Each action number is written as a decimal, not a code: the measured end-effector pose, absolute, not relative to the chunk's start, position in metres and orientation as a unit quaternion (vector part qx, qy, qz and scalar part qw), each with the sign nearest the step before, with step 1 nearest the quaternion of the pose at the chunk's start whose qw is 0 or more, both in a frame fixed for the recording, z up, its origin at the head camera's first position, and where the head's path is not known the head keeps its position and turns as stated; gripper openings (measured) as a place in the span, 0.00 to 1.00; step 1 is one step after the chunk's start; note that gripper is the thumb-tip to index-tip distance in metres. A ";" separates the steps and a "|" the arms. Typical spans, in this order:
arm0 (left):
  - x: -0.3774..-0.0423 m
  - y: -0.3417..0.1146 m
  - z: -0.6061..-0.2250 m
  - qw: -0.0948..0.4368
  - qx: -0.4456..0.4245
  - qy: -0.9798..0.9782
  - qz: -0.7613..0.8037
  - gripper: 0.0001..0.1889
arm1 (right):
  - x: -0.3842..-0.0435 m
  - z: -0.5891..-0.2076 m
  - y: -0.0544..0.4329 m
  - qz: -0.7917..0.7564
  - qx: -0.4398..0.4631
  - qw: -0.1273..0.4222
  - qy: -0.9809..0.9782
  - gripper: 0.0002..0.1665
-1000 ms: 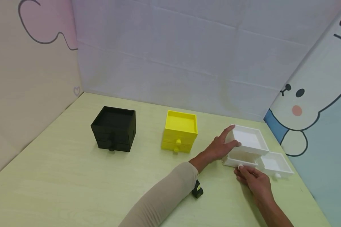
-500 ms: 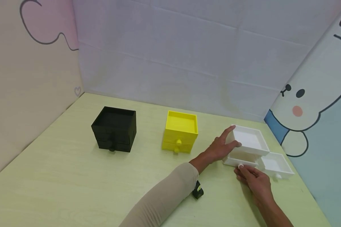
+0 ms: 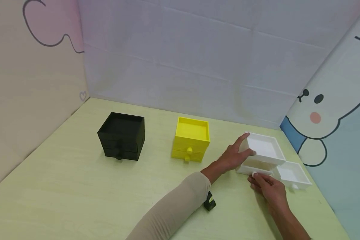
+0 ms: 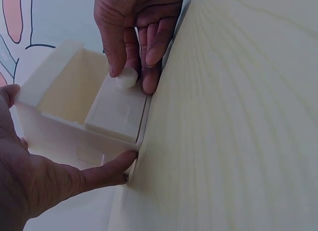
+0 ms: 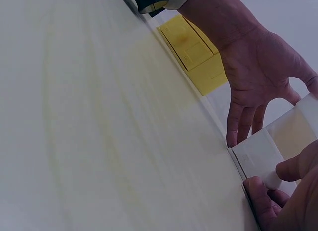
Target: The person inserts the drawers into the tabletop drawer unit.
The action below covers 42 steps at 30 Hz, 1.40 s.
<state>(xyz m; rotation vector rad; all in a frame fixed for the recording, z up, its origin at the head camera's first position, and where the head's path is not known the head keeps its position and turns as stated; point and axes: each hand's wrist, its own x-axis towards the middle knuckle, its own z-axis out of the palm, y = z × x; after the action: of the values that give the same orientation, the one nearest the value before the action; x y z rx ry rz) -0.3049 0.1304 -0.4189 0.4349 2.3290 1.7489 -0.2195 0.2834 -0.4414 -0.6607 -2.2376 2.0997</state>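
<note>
A white mini drawer cabinet [image 3: 265, 146] stands at the right, its upper slot gaping above a lower drawer [image 4: 119, 109]. My right hand [image 3: 273, 193] pinches the round white knob [image 4: 126, 78] of that lower drawer between thumb and fingers. Against the cabinet's left side rests my left hand [image 3: 232, 156], its fingers stretched out. Its thumb reaches the front of the top tray, one finger the rear corner, and other fingers touch low on the side wall in the right wrist view. A separate white drawer [image 3: 292, 175] lies right of the cabinet.
A yellow drawer cabinet [image 3: 191, 139] stands mid-table and a black one [image 3: 121, 136] farther left. A small black object with a yellow mark [image 3: 209, 201] is by the left sleeve [image 3: 174, 206]. Printed walls [image 3: 180, 60] bound the table at back and sides.
The lower drawer has slid slightly inward, the right hand moving with it on the knob. My left hand keeps its place on the cabinet.
</note>
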 end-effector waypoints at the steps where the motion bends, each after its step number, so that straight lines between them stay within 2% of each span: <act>1: -0.305 0.131 -0.419 0.099 0.147 0.787 0.591 0.34 | -0.220 -0.441 0.283 0.669 -0.210 0.002 -0.713 0.22; 6: -0.304 0.131 -0.419 0.102 0.146 0.788 0.590 0.34 | -0.220 -0.441 0.283 0.670 -0.206 0.002 -0.713 0.24; 16: -0.305 0.128 -0.418 0.095 0.147 0.789 0.590 0.34 | -0.221 -0.441 0.284 0.682 -0.203 0.002 -0.703 0.15; 26: -0.306 0.129 -0.419 0.097 0.145 0.787 0.591 0.35 | -0.218 -0.437 0.286 0.675 -0.194 -0.019 -0.712 0.18; 35: -0.306 0.129 -0.417 0.092 0.149 0.788 0.590 0.35 | -0.213 -0.422 0.296 0.626 -0.190 -0.052 -0.754 0.29; 42: -0.307 0.128 -0.421 0.092 0.150 0.784 0.595 0.35 | -0.214 -0.413 0.313 0.641 -0.195 -0.024 -0.742 0.23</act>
<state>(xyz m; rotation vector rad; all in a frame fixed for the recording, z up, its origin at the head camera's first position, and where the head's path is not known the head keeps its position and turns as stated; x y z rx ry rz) -0.3066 0.1278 -0.4213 0.4470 2.3294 1.7677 -0.2140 0.3129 -0.4126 -0.6211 -2.3684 2.0449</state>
